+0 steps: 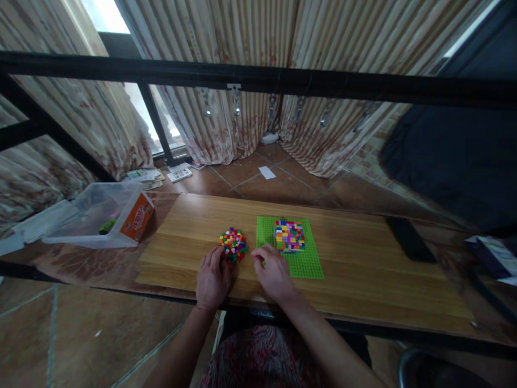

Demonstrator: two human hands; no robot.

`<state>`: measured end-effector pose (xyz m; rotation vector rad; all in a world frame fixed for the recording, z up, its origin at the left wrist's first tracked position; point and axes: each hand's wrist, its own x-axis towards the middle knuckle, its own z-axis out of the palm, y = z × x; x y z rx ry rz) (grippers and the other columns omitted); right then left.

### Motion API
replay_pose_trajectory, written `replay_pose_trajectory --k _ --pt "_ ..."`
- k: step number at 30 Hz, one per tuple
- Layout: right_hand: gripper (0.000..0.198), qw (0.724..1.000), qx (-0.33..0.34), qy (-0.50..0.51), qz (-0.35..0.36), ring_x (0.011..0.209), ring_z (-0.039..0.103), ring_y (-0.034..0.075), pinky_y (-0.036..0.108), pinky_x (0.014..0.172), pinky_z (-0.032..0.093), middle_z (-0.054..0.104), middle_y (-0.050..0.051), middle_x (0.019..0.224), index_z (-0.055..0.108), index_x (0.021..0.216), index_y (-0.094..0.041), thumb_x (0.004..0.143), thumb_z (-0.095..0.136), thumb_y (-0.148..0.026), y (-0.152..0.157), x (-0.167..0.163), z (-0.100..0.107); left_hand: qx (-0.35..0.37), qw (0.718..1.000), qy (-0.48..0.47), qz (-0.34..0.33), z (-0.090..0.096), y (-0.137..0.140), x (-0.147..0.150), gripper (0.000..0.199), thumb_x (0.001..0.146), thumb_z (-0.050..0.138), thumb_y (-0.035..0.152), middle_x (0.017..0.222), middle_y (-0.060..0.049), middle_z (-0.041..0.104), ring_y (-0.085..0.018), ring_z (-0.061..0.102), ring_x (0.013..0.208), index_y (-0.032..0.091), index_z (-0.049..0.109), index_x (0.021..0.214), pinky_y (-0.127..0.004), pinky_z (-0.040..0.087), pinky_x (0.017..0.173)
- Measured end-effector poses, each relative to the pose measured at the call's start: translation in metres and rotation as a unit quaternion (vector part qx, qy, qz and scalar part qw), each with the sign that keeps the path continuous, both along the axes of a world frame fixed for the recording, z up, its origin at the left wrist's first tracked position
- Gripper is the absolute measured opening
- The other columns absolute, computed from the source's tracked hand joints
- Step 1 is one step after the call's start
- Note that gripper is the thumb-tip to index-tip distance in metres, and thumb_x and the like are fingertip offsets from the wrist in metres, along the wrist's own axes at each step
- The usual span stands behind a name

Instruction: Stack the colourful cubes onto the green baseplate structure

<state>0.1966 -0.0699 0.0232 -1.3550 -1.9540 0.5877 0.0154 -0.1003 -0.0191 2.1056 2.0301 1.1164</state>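
A heap of small mixed-colour building bricks (233, 242) lies on the wooden board. Against its near left edge rests my left hand (212, 277), fingers loosely bent and the thumb a little apart, with no brick visibly held. My right hand (272, 272) is between the heap and the green baseplate (309, 264), partly over the plate's left edge. Its thumb and forefinger come together in a pinch; whatever is between them is too small to make out. On the baseplate stands a multicoloured block built of bricks (290, 236), just beyond my right hand.
A clear plastic box (91, 237) with an orange label stands at the left, a few pieces inside. A dark phone-like slab (411, 240) lies on the right of the wooden board (363, 269). A black metal bar (258, 75) crosses above the far side, before curtains.
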Motion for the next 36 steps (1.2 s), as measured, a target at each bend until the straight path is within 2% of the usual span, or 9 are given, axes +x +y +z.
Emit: replay_pose_trajectory --k 5,10,15,21,24,30,36 --pt "0.021 0.998 0.001 0.057 -0.038 0.077 0.062 0.017 0.030 0.072 0.048 0.065 0.004 0.083 0.068 0.083 -0.022 0.086 0.048 -0.015 -0.006 0.032 0.015 0.001 1.000 0.005 0.006 -0.002 0.000 -0.001 0.034 0.090 0.045 0.019 0.116 -0.013 0.064 -0.025 0.059 0.109 0.018 0.055 0.122 -0.043 0.049 0.095" --pt "0.017 0.991 0.018 0.093 -0.097 0.079 0.063 0.018 0.032 0.073 0.050 0.066 0.005 0.086 0.070 0.082 -0.022 0.086 0.053 -0.024 0.006 0.068 0.024 -0.001 1.000 0.012 0.005 0.000 0.000 -0.001 0.033 0.090 0.045 0.020 0.117 -0.013 0.064 -0.026 0.059 0.108 0.017 0.056 0.121 -0.042 0.050 0.093" --pt "0.019 0.992 0.031 0.043 -0.117 0.073 0.062 0.018 0.033 0.072 0.049 0.066 0.005 0.082 0.071 0.077 -0.021 0.083 0.053 -0.027 0.031 0.094 0.025 0.002 1.000 0.009 0.005 0.000 0.000 -0.001 0.033 0.091 0.044 0.020 0.116 -0.013 0.064 -0.025 0.059 0.107 0.018 0.056 0.121 -0.042 0.049 0.094" --pt "0.024 0.995 0.036 -0.077 -0.048 0.073 0.061 0.018 0.030 0.072 0.045 0.066 0.005 0.078 0.070 0.075 -0.020 0.082 0.048 -0.016 0.050 0.101 0.025 -0.001 1.000 0.013 0.010 0.000 0.001 0.000 0.032 0.091 0.045 0.021 0.116 -0.013 0.065 -0.025 0.059 0.106 0.016 0.056 0.120 -0.041 0.050 0.093" --pt "0.024 0.993 0.031 -0.106 -0.030 0.076 0.062 0.018 0.029 0.073 0.045 0.068 0.005 0.082 0.070 0.079 -0.021 0.082 0.048 -0.014 0.053 0.101 0.026 -0.001 1.000 0.013 0.012 0.000 0.000 0.001 0.031 0.092 0.045 0.021 0.116 -0.013 0.064 -0.025 0.059 0.107 0.016 0.056 0.121 -0.041 0.050 0.093" --pt "0.022 0.993 0.035 -0.101 -0.058 0.075 0.063 0.019 0.030 0.073 0.045 0.070 0.005 0.084 0.069 0.083 -0.022 0.083 0.048 -0.016 0.055 0.105 0.022 -0.001 1.000 0.011 0.008 -0.002 0.001 0.000 0.032 0.091 0.045 0.019 0.117 -0.013 0.064 -0.025 0.059 0.107 0.016 0.056 0.121 -0.040 0.050 0.093" --pt "0.022 0.993 0.034 -0.067 -0.091 0.073 0.062 0.019 0.032 0.073 0.045 0.068 0.004 0.081 0.068 0.074 -0.022 0.085 0.050 -0.028 0.051 0.107 0.021 0.002 1.000 0.015 0.008 -0.001 0.001 0.000 0.031 0.092 0.046 0.020 0.116 -0.012 0.065 -0.025 0.059 0.106 0.016 0.056 0.121 -0.041 0.051 0.093"
